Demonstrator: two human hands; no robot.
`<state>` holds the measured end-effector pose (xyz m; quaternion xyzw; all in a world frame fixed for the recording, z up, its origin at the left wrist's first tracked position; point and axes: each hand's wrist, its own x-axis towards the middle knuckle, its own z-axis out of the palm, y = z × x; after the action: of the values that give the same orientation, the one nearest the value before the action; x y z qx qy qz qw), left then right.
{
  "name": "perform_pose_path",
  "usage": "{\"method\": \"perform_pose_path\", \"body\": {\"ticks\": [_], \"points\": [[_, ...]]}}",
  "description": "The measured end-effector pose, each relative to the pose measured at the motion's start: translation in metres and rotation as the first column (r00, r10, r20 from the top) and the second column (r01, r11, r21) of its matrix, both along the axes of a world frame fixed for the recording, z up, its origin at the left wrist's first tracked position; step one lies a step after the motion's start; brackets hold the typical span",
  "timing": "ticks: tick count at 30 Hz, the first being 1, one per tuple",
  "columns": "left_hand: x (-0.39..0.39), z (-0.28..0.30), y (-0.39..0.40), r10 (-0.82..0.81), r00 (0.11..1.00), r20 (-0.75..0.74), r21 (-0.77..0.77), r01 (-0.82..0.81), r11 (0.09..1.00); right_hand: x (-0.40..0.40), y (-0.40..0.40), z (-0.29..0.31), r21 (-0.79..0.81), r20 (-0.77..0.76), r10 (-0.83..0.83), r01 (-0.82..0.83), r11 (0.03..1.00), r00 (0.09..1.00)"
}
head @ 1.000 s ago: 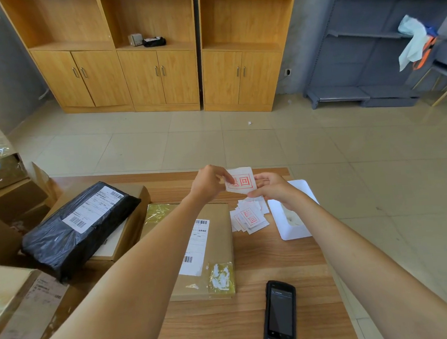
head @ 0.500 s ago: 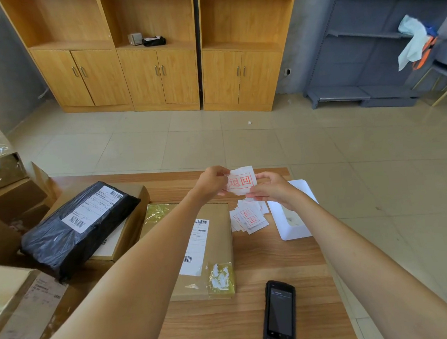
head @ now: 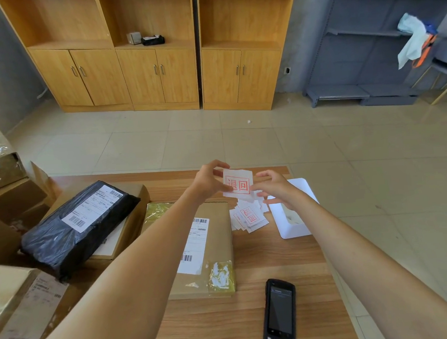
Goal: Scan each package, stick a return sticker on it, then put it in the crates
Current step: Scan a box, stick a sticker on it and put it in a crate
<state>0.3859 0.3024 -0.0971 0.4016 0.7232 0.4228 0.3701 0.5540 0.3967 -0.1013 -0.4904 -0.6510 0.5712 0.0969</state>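
1. Sticker step: left hand (head: 209, 180) and right hand (head: 277, 189) each pinch one sticker (head: 238, 184), held above the cardboard package's (head: 202, 251) far right corner.
2. Next, probably peel the backing, then press it onto that package.
3. The scanner (head: 280, 315) lies near the package's right.

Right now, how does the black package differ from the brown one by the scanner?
The black package is wrapped in wrinkled plastic; the brown package is smooth cardboard patched with yellowish tape. The black one rests on another box, askew; the brown one lies flat on the table. Both carry white barcode labels.
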Motion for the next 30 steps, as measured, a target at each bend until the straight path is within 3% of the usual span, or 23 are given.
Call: {"method": "perform_pose_path", "body": {"ticks": [4, 9, 14, 21, 30], "points": [[0.0, 0.0, 0.0, -0.093, 0.995, -0.036, -0.043, 0.091, 0.995, -0.003, 0.001, 0.003, 0.111, 0.004, 0.066, -0.066, 0.992, 0.998], [0.004, 0.003, -0.002, -0.226, 0.973, -0.038, -0.094, 0.222, 0.97, -0.008, -0.001, 0.01, 0.141, 0.009, 0.218, -0.217, 0.966, 0.976], [0.004, 0.002, 0.0, -0.203, 0.977, -0.07, -0.089, 0.197, 0.976, -0.007, -0.002, 0.006, 0.119, 0.125, 0.329, -0.343, 0.932, 0.936], [0.0, -0.003, -0.003, -0.141, 0.99, 0.001, -0.138, 0.139, 0.981, -0.001, -0.003, 0.0, 0.138, 0.051, 0.283, -0.287, 0.948, 0.958], [0.001, -0.006, -0.001, -0.144, 0.989, -0.022, -0.155, 0.139, 0.978, 0.001, -0.004, 0.003, 0.142, 0.027, 0.245, -0.246, 0.959, 0.969]]}}
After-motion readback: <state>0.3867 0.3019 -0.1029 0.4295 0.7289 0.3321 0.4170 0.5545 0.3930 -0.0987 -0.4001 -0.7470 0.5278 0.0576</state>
